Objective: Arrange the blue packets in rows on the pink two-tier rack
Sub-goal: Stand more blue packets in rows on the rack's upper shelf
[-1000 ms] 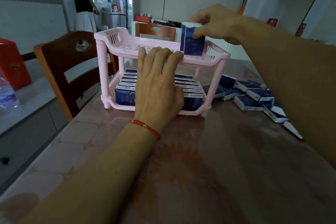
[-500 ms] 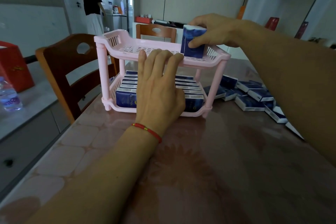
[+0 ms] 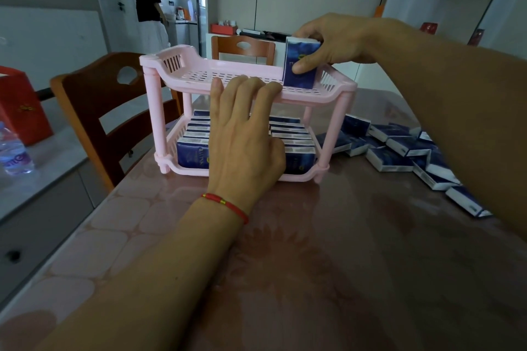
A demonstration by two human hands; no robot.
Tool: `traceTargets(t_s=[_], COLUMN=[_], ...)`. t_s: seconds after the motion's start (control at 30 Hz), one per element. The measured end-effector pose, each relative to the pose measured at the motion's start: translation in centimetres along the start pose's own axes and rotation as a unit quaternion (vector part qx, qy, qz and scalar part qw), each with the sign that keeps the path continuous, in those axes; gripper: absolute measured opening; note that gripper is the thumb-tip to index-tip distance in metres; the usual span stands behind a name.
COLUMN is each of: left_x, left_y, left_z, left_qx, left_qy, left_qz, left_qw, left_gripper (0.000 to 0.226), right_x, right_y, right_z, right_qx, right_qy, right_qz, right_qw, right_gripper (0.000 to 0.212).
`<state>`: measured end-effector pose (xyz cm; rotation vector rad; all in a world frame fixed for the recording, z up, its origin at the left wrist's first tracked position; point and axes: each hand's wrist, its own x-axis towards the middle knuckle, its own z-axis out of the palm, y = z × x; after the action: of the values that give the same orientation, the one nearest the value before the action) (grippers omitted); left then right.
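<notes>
Nearest: glossy pink-brown table (image 3: 313, 279) with a petal pattern, crossed by both forearms. Red cord bracelet (image 3: 225, 204) with a small gold bead at the left wrist.

Left hand (image 3: 245, 137): flat, fingers extended and close together, fingertips (image 3: 248, 81) resting on the front rim of the upper tier of the pink two-tier rack (image 3: 245, 88); nothing held. Behind and below this palm: lower tier filled with blue packets in rows (image 3: 194, 152), standing on edge, white top faces toward the camera; gold vertical lettering on the front packet, too blurred to read.

Right hand (image 3: 336, 40): closed on one upright blue packet (image 3: 299, 71), thumb across the front face, remaining fingers over the top and back. Packet bottom at or touching the perforated upper shelf at its right end, just beyond the left fingertips; gold print under the thumb, illegible. Rest of upper tier bare to the left of the held packet.

Below the right forearm: loose heap of blue packets (image 3: 399, 148) lying flat on the table, just beside the rack's right legs.

Left of the left arm: wooden chair (image 3: 94, 111), then a grey counter with a water bottle (image 3: 12, 151), its label partly legible, letters unclear, and a red box (image 3: 21, 105).

Beyond both hands: second wooden chair (image 3: 243, 50); farther left, a standing person (image 3: 148, 17) in a dark top and pale skirt, back turned.
</notes>
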<state>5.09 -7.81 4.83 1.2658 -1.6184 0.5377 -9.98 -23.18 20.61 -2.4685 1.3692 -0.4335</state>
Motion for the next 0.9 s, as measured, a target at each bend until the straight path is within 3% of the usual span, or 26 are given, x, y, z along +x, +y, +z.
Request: traceTargets(t_s=[0.43, 0.57, 0.67, 0.8, 0.9], left_x=[-0.2, -0.3, -0.4, -0.5, -0.5], left_y=[-0.1, -0.1, 0.0, 0.1, 0.6], left_z=[-0.1, -0.1, -0.2, -0.4, -0.5], left_qx=[0.001, -0.001, -0.004, 0.001, 0.007], left_qy=[-0.006, -0.010, -0.013, -0.017, -0.020], left_qz=[0.005, 0.005, 0.007, 0.009, 0.020], left_qw=[1.000, 1.000, 1.000, 1.000, 1.000], left_gripper=[0.066, 0.068, 0.071, 0.076, 0.075], right_x=[-0.2, -0.8, -2.1, -5.4, -9.1], right_y=[1.0, 1.2, 1.6, 4.3, 7.6], right_z=[0.4, 0.6, 0.7, 0.9, 1.8], right_qx=[0.040, 0.049, 0.064, 0.125, 0.106], right_qy=[0.021, 0.033, 0.089, 0.227, 0.292], right_qz=[-0.004, -0.017, -0.027, -0.037, -0.016], right_qw=[0.999, 0.998, 0.994, 0.965, 0.950], right_gripper=[0.077, 0.067, 0.059, 0.039, 0.025])
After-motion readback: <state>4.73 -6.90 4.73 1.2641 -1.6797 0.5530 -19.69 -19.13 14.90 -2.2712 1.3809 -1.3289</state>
